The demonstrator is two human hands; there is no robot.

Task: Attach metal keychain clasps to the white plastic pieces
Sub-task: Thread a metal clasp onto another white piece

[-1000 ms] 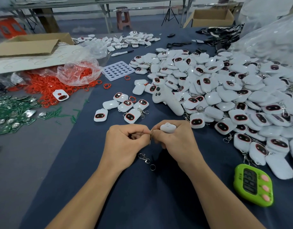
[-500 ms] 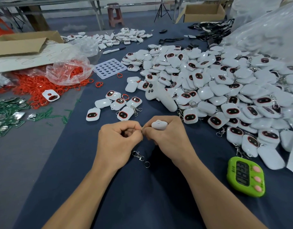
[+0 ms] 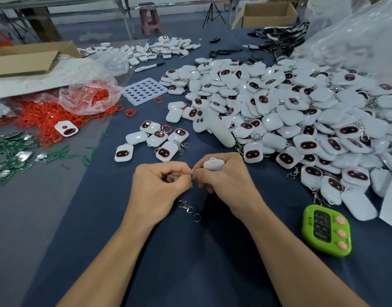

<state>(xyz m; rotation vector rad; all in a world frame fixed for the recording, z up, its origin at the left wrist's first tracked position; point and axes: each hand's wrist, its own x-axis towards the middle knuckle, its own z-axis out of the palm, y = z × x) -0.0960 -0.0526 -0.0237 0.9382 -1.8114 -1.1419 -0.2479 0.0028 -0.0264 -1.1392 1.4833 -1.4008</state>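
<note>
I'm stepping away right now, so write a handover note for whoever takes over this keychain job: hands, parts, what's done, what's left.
Left hand: pinches a metal ring at its fingertips.
Right hand: holds a white piece and pinches the same ring from the other side.
Parts: a loose clasp and a spare ring lie on the blue cloth just below the hands. The big pile is to the right, the small group ahead.
Done: many pieces in the pile show clasps.
Left: finish the held piece. How many others lack clasps cannot be told.
</note>
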